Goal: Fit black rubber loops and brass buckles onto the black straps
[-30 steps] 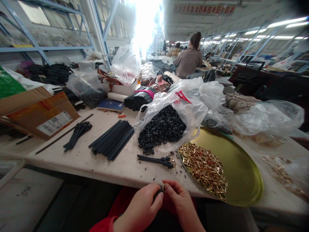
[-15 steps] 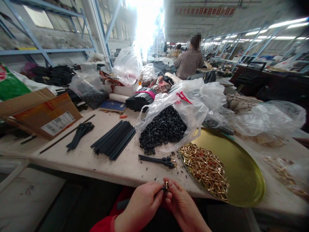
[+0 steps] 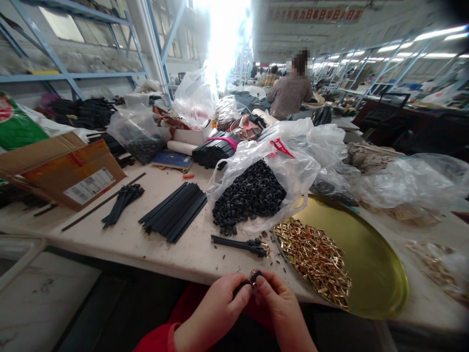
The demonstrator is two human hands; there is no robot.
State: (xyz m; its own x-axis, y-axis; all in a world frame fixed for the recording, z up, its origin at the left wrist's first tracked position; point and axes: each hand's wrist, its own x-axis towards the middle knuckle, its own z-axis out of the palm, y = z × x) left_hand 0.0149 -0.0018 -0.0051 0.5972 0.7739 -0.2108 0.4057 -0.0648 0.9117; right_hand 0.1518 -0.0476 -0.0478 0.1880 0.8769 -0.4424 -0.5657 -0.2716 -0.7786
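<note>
Just off the table's front edge, my left hand (image 3: 222,305) is closed on a black strap (image 3: 240,287). My right hand (image 3: 277,300) meets it fingertip to fingertip, pinching the strap's dark end (image 3: 258,276) beside a small gold buckle (image 3: 252,275). Fingers cover most of both pieces. Beyond my hands lie a few black straps with gold buckles (image 3: 240,244) at one end. Gold buckles (image 3: 315,261) are heaped on a round gold tray (image 3: 381,274) to the right. Small black loops (image 3: 251,195) spill from an open clear plastic bag (image 3: 300,171).
A stack of flat black strips (image 3: 174,212) and a smaller strip bundle (image 3: 122,203) lie left on the table (image 3: 146,259). A cardboard box (image 3: 69,171) stands at far left. Plastic bags (image 3: 414,181) crowd the right. Another person (image 3: 291,93) sits farther back, facing away.
The strap's dark end now shows between my right fingertips, partly covering the buckle that stood in plain view before. The whole view has shifted slightly.
</note>
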